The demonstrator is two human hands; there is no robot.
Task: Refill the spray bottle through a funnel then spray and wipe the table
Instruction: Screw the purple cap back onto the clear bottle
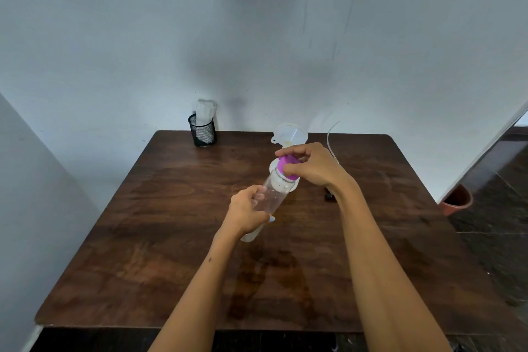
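left hand [248,213] wraps the clear bottle [274,194], tilted above the table's [171,237] middle; right hand [310,164] pinches its purple cap [287,167]. beyond, a funnel [290,134] stands near the far edge, mesh cup [202,132] at the far-left corner.

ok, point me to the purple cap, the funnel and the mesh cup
purple cap [285,166]: head view, on its side just below the fingers.
funnel [291,131]: head view, on the wide clear bowl.
mesh cup [203,131]: head view, on the black front wall.
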